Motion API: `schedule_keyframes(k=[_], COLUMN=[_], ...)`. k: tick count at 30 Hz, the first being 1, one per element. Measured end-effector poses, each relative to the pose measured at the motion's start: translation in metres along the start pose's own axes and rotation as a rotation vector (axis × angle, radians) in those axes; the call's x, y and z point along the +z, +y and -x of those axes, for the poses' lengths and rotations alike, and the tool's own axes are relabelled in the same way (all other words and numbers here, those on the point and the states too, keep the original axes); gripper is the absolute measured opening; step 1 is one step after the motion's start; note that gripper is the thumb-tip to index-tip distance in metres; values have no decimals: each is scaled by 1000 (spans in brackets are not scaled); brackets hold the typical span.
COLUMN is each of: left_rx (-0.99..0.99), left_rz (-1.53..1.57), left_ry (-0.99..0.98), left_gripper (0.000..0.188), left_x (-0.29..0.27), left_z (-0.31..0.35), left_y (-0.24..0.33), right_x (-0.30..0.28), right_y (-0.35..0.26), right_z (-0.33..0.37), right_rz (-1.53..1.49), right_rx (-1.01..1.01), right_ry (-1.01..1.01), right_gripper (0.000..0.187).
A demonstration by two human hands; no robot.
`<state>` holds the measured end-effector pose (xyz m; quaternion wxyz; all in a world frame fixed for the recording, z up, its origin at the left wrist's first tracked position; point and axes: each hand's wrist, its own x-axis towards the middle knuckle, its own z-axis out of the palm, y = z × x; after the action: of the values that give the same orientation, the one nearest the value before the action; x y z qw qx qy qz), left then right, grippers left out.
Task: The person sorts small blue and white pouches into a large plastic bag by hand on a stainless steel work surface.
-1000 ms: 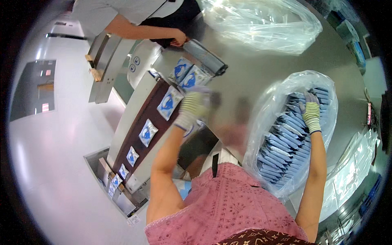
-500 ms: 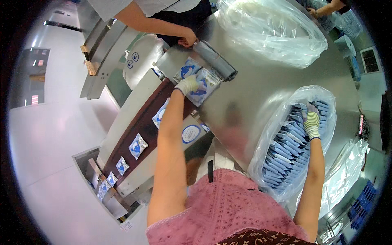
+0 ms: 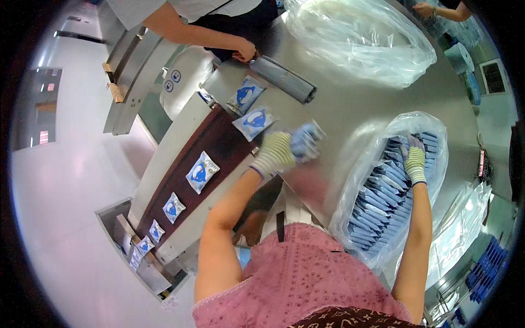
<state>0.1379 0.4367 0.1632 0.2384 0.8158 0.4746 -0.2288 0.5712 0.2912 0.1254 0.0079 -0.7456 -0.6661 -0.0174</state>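
Observation:
My left hand (image 3: 275, 153), in a striped yellow-white glove, is blurred by motion over the metal table's near-left edge. It is closed on a blue-and-white sealed packet (image 3: 307, 141). My right hand (image 3: 414, 158), in a matching glove, reaches into a clear plastic bag (image 3: 343, 221) at right. Its fingers press around the upper packets (image 3: 389, 180), which stand on edge in tight rows; the fingertips are partly hidden among them. Left of my left hand, a packet with a blue animal print (image 3: 254, 123) lies at the conveyor's end, and another packet (image 3: 245, 95) lies beyond it.
A dark red conveyor belt (image 3: 180, 180) carries several spaced packets from the lower left to the metal table (image 3: 350, 109). A grey roller (image 3: 284, 79) lies near a co-worker's hand (image 3: 245, 51). A large clear plastic bag (image 3: 363, 41) covers the far table. Another person's hand (image 3: 424, 9) shows top right.
My left hand has lifted a packet from the conveyor's end and moved it right and toward me. The belt packets have advanced toward the table. My right hand stays in the bag.

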Motion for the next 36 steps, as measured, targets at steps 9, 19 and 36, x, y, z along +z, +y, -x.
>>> schedule_keyframes(k=[9, 19, 36], left_rx=[45, 297, 305], left_rz=[193, -78, 211], left_ry=[181, 96, -375], left_gripper=[63, 80, 64], left_x=[-6, 26, -78], left_z=[-61, -24, -166], left_y=[-76, 31, 261], right_x=[-3, 10, -8], right_y=[-5, -1, -3], right_z=[-9, -2, 11], right_rz=[-41, -110, -271], right_rx=[47, 92, -54], right_ry=[-48, -140, -188], right_gripper=[48, 52, 63])
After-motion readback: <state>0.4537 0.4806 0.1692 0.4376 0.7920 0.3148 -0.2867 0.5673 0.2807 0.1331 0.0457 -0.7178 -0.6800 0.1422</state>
